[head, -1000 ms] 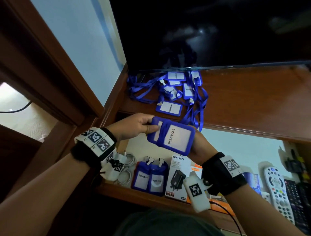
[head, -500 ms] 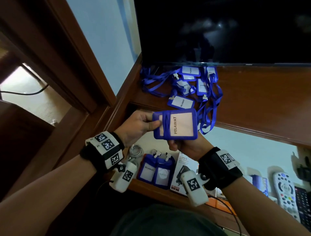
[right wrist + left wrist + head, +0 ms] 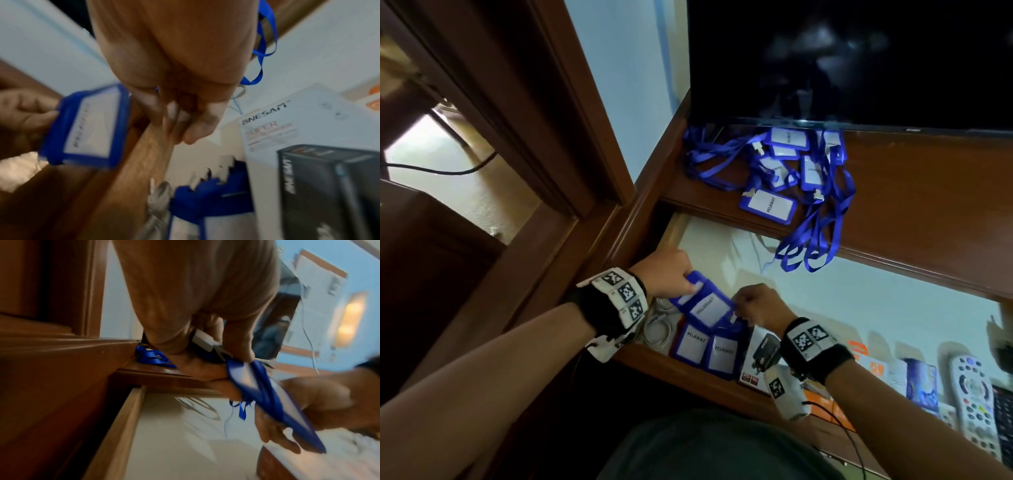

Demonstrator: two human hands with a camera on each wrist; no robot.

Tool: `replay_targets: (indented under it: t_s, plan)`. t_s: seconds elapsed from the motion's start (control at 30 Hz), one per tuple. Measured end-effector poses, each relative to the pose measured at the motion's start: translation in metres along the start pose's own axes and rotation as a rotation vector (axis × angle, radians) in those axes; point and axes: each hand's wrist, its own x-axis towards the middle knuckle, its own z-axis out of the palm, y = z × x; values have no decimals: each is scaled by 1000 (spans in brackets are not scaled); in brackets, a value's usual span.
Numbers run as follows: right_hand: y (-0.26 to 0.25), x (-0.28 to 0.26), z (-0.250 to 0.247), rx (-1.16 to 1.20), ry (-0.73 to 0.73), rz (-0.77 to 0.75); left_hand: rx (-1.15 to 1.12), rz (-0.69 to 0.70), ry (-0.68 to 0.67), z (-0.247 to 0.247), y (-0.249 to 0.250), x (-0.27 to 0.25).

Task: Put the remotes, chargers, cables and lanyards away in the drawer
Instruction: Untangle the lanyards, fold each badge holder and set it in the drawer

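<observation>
A badge holder (image 3: 707,308) is pinched by both hands, left hand (image 3: 667,272) and right hand (image 3: 758,306), over the drawer (image 3: 859,294); lanyards (image 3: 791,171) beyond remain unstowed.

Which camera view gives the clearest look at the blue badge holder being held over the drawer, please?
The head view: the held badge holder shows its whole face between both hands. The right wrist view shows it blurred at the left; the left wrist view shows it edge-on.
</observation>
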Motion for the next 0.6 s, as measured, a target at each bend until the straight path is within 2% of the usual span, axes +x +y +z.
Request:
replay_targets:
  t_s: [0.1,0.3,0.4,0.6]
  plan:
    - [0,9,14,-313,-48,-48,330,23,-132,14,7,7]
    - [-15,14,36,-599,-319,20,559,254,-323,46,21,21]
    - [-17,15,44,-723,-277,89,584,325,-345,57,23,30]
    - [-12,16,50,-805,-233,144,424,313,-318,63,8,48]
